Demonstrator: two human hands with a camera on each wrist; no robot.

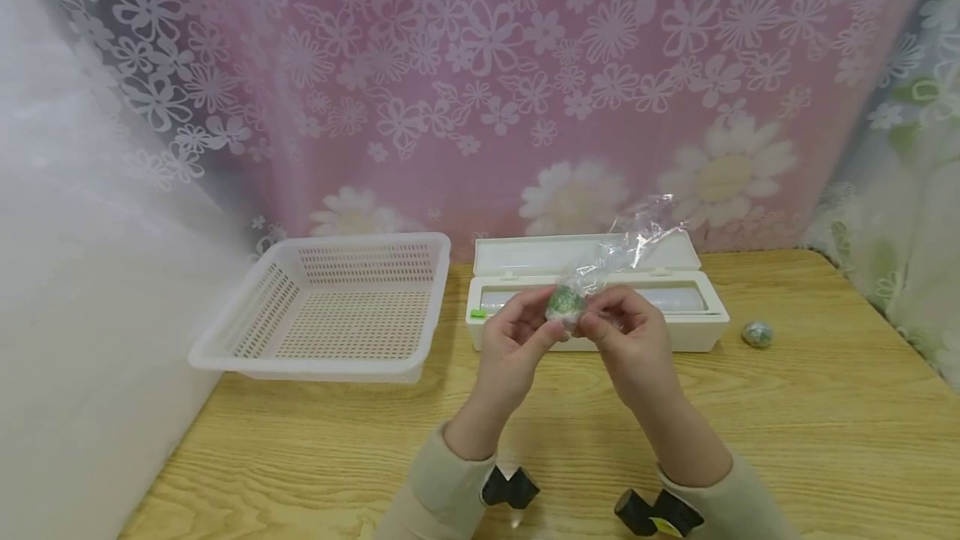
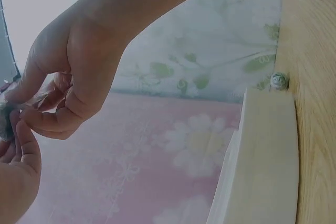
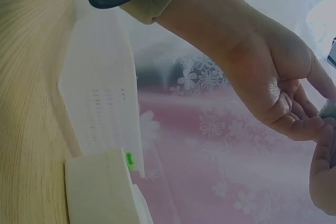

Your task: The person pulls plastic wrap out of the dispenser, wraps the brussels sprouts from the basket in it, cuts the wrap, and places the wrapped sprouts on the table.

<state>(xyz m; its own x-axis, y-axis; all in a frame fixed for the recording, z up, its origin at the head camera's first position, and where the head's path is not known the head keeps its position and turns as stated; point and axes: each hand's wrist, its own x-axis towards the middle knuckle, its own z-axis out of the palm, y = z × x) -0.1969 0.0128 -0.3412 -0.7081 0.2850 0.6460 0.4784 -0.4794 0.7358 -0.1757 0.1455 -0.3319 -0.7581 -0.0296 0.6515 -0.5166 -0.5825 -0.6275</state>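
Note:
In the head view, a small green ball (image 1: 566,302) in clear plastic film is held up in front of the white box. My left hand (image 1: 512,346) pinches the ball from the left between thumb and fingers. From the right, my right hand (image 1: 633,346) pinches the film close against the ball. A loose, crinkled length of clear film (image 1: 626,244) sticks up to the upper right. Both wrist views show the fingertips meeting around the ball, which is partly cut off at the frame edge. Another wrapped ball (image 1: 757,334) lies on the table to the right.
Behind the hands stands a white film dispenser box (image 1: 600,336) with its lid (image 1: 510,255) up, a film roll (image 1: 678,299) inside and a green slider (image 1: 477,314). A white perforated basket (image 1: 322,369) sits left on the wooden table (image 1: 300,448). Floral curtains hang behind.

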